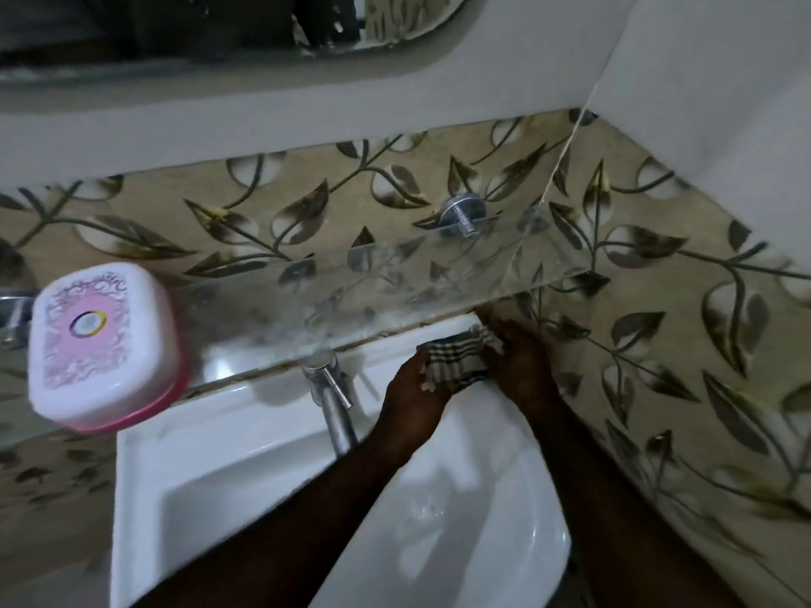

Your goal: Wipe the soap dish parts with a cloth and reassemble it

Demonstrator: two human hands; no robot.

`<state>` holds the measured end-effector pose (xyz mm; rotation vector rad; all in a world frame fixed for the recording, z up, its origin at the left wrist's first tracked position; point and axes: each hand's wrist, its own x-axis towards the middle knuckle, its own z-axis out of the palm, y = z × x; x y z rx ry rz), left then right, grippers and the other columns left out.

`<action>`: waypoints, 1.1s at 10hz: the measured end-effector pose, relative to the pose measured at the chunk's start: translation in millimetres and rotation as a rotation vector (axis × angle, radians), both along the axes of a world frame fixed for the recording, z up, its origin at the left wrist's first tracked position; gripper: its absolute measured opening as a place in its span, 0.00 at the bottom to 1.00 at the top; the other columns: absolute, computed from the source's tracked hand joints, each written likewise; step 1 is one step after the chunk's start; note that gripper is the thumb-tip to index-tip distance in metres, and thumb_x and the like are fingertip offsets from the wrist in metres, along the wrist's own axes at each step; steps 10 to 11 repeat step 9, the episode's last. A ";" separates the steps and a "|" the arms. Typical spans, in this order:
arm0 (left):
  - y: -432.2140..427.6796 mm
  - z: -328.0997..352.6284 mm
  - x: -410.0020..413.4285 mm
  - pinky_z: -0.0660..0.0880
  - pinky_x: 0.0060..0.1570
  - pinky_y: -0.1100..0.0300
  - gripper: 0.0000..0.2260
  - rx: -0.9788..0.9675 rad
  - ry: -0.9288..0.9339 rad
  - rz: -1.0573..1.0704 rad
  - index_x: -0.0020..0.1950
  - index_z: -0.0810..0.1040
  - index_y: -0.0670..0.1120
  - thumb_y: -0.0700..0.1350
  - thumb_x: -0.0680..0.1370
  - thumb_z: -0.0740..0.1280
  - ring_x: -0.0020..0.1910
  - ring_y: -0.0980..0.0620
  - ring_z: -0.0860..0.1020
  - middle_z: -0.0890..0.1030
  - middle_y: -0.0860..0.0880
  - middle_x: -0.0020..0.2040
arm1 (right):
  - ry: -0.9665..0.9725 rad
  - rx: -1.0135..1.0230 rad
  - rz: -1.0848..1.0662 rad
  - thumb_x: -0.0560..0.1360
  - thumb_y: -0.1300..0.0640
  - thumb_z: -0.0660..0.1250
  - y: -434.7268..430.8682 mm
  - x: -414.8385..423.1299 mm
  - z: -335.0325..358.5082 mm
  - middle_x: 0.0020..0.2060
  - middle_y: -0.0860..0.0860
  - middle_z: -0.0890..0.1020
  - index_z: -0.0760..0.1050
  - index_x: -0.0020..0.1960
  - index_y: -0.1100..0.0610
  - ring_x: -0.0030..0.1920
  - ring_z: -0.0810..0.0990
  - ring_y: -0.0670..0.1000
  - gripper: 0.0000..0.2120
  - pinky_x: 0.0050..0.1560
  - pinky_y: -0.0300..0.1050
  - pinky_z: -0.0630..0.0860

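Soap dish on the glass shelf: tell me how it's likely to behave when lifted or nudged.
The soap dish looks like thin plastic, so probably light and rigid. It sits on a smooth glass shelf near the front edge, so a nudge may well slide it off toward the sink. The white lid over the pink base may be loose; lifting by the lid alone could separate them.

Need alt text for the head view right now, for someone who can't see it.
Both hands, left hand and right hand, hold a checked cloth at the back rim of a white sink, right of the tap. A closed pink-and-white soap dish sits at the left end of a glass shelf above.
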<state>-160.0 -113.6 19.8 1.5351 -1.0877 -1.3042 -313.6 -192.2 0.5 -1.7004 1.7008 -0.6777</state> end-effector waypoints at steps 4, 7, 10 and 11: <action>28.9 -34.2 11.4 0.72 0.65 0.54 0.32 0.153 -0.192 -0.047 0.77 0.60 0.52 0.45 0.76 0.70 0.64 0.58 0.70 0.67 0.50 0.73 | 0.618 -0.163 0.132 0.80 0.40 0.50 15.0 46.5 -62.5 0.70 0.67 0.68 0.68 0.72 0.63 0.71 0.66 0.69 0.32 0.68 0.68 0.64; 55.6 -22.9 15.7 0.64 0.71 0.52 0.32 0.126 -0.312 -0.211 0.77 0.60 0.49 0.51 0.76 0.69 0.73 0.53 0.64 0.66 0.49 0.75 | 0.656 -0.053 0.150 0.79 0.38 0.50 13.1 51.5 -50.9 0.71 0.68 0.65 0.67 0.73 0.62 0.71 0.64 0.71 0.34 0.66 0.73 0.62; 77.9 -6.0 34.2 0.74 0.61 0.57 0.17 0.054 -0.424 -0.227 0.64 0.77 0.43 0.48 0.77 0.69 0.59 0.53 0.77 0.79 0.47 0.62 | 0.652 0.086 0.189 0.78 0.32 0.44 69.1 66.6 -39.0 0.72 0.63 0.68 0.69 0.72 0.55 0.73 0.63 0.64 0.36 0.65 0.77 0.56; 77.9 -6.0 34.2 0.74 0.61 0.57 0.17 0.054 -0.424 -0.227 0.64 0.77 0.43 0.48 0.77 0.69 0.59 0.53 0.77 0.79 0.47 0.62 | 0.652 0.086 0.189 0.78 0.32 0.44 69.1 66.6 -39.0 0.72 0.63 0.68 0.69 0.72 0.55 0.73 0.63 0.64 0.36 0.65 0.77 0.56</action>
